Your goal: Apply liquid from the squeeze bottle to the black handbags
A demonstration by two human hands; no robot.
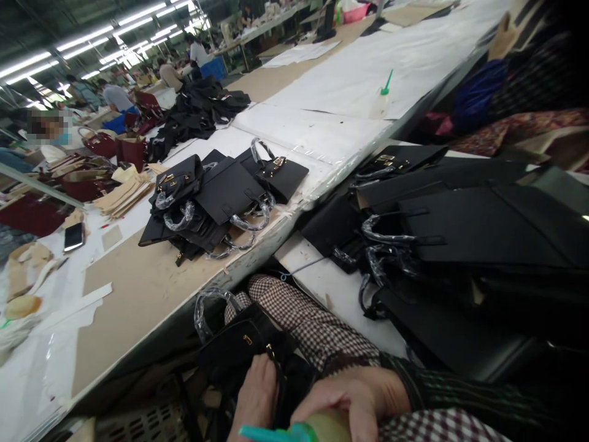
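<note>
"Where do we have our hands?"

"At bottom centre. Our left hand (258, 390) lies on the black bag (230, 347), fingers close together; we cannot tell whether they grip it."

"And our right hand (361, 393)?"

"Curled around a rounded, yellowish bottle (327, 425), thumb apart from the fingers. Its slim teal nozzle (271, 433) points left."

"What do we see on the bag?"

"Soft-looking dark material, small gold-coloured metal parts, and a curved handle (200, 319) in crinkled clear plastic, beside our checked trousers (294, 313)."

"Anything on the desk (133, 294)?"

"Left of centre, we see flat-sided black bags (225, 190) heaped together, their looped handles wrapped too."
</note>
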